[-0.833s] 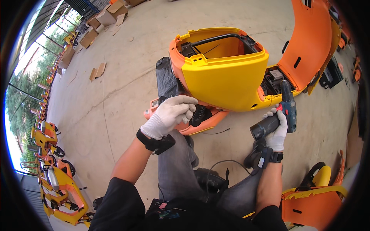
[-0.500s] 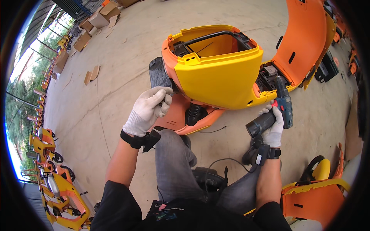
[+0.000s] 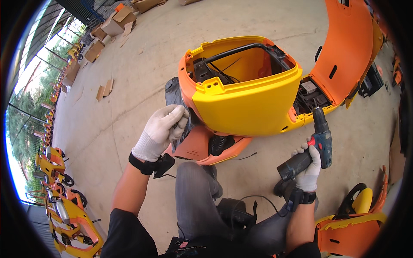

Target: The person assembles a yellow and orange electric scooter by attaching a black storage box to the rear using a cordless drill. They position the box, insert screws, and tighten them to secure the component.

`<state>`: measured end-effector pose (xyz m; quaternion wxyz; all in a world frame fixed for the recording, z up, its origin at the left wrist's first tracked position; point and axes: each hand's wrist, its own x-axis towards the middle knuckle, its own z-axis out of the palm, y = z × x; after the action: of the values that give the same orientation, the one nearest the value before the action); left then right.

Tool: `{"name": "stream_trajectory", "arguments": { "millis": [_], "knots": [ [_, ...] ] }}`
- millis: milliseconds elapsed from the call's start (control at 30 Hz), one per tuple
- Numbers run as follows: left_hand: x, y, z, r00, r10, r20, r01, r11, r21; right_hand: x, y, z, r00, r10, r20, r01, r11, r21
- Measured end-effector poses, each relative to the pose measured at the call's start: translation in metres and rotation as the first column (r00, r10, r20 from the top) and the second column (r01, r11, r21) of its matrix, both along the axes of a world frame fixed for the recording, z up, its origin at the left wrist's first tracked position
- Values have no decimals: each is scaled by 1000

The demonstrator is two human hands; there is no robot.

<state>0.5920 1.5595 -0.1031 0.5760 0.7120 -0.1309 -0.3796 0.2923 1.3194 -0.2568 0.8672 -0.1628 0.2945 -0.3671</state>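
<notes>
My right hand (image 3: pixel 310 170), in a white glove, is wrapped round the grip of a dark cordless drill (image 3: pixel 321 142) with a red trigger. The drill's chuck points away from me, near the scooter's open footwell (image 3: pixel 310 92). My left hand (image 3: pixel 163 127), gloved as well, is closed in a pinch in front of the scooter's rear; a small dark thing shows between its fingers, too small to name. Before me stands the scooter's yellow and orange body (image 3: pixel 249 105), its top opening showing a black frame tube (image 3: pixel 234 50). Black plastic sheeting (image 3: pixel 173 92) hangs at its left end.
An orange front panel (image 3: pixel 344 51) rises at the far right. Another orange and yellow body part (image 3: pixel 350 232) lies near right. A black bag-like thing (image 3: pixel 234 210) sits between my legs. Cardboard boxes (image 3: pixel 114 26) and yellow scooters (image 3: pixel 73 215) line the left side.
The view has shifted, so the scooter sits a little lower in it. My right hand with the drill appears slightly lower and further right; my left hand keeps its pinch.
</notes>
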Motion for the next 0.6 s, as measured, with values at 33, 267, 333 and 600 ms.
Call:
{"name": "stream_trajectory", "arguments": {
  "millis": [33,267,333,600],
  "knots": [
    [1,-3,4,1000,-6,4,6,1000,24,2,0,1,1000,-5,6,4,1000,28],
    [9,-22,-22,991,38,129,-51,993,104,10,-9,-2,999,-29,18,26,992,126],
    [10,-9,-27,979,39,201,-58,994,93,20,-9,-1,996,-9,88,-5,989,151],
    [11,-11,-40,932,165,322,-221,964,147,46,-24,-8,993,25,118,-49,978,202]
  ]
}}
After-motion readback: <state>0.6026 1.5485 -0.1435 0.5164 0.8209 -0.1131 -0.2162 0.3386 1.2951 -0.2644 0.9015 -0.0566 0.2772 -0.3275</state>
